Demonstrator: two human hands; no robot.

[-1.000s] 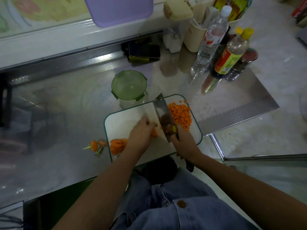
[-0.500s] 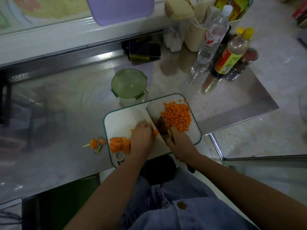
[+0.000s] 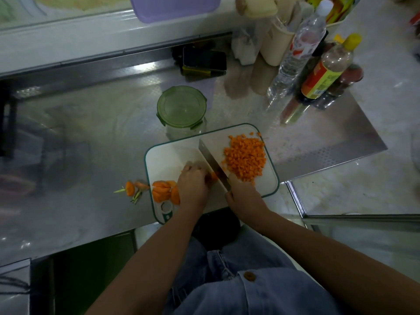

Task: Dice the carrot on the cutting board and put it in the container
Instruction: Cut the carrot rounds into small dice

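On the cutting board [image 3: 168, 160], the right hand [image 3: 244, 196] grips a cleaver [image 3: 212, 162]; the left hand [image 3: 193, 185], fingers curled, pins a carrot piece [image 3: 213, 176] beside the diced carrot [image 3: 246, 158].

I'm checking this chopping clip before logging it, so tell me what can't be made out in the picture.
All in the head view:
- Carrot piece being cut: mostly hidden by the left hand and cleaver.
- Cleaver handle: covered by the right hand.
- Container: green lid on, so the contents can't be seen.
- Bottle labels: too blurred to read.
- Purple tray: cut off by the top edge.
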